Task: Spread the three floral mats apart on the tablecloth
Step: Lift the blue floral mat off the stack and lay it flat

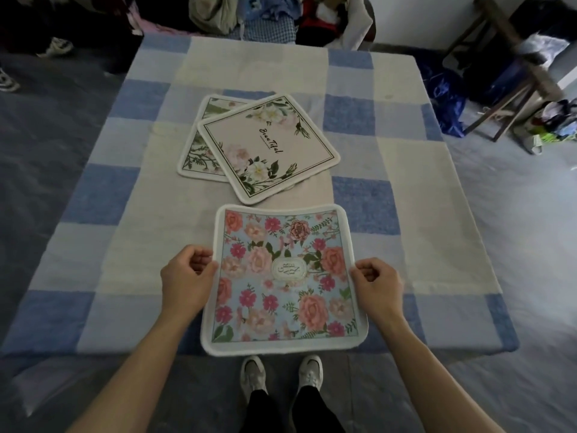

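Dim, flat indoor light with a cool bluish cast. The pale squares of the tablecloth [406, 170] at centre are brightest, while the top-left corner sinks almost to black. Shadows are soft and faint, with a thin one under the pink mat [268, 148]. Wide-angle distortion bows the tablecloth's edges outward. The blue floral mat [281, 276] looks sharpest, and detail smears toward the frame's edges.

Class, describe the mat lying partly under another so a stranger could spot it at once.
On the blue and white checked tablecloth, two square mats overlap. The target is the white-bordered one with green sprigs; unlike the pale pink mat with black script, it lies underneath, only its left side showing.
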{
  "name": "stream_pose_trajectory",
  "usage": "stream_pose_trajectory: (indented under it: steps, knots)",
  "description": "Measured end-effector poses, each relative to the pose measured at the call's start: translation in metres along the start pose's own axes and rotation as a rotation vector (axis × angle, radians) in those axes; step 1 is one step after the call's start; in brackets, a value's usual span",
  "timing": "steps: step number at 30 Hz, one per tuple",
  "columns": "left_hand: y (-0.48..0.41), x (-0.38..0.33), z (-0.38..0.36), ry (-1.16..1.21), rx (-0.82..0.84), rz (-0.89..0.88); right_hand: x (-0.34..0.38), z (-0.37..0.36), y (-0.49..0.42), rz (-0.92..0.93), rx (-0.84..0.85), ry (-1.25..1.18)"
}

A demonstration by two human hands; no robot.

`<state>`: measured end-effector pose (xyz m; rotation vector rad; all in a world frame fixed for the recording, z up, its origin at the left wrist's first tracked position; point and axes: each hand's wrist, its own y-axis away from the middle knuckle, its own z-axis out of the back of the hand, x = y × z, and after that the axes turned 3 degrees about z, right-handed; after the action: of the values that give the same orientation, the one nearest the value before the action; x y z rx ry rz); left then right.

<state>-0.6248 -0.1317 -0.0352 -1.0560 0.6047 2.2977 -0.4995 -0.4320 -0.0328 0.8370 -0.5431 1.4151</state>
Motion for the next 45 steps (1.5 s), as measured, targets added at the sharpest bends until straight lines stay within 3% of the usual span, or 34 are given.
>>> stream_pose_trajectory:
  steps: [15, 25, 33, 38, 45]
  knots:
    - [-0.006, 0.009, -0.015, 0.002, -0.062, -0.006, 0.001, -0.015, -0.013, -0.051, 0.021, 0.108]
    - [-0.010, 0.022, -0.013, -0.151, 0.019, 0.016, -0.010, -0.012, -0.016, -0.015, 0.028, 0.157]
    - [-0.004, 0.022, -0.012, -0.238, 0.105, 0.044, 0.001, -0.022, -0.031, 0.066, 0.191, 0.283]
    - [0.001, 0.018, -0.014, -0.326, 0.108, 0.017, 0.005, -0.026, -0.035, 0.020, 0.132, 0.279]
    - [0.009, 0.015, -0.010, -0.239, 0.035, -0.021, 0.003, -0.021, -0.041, -0.058, 0.076, 0.169]
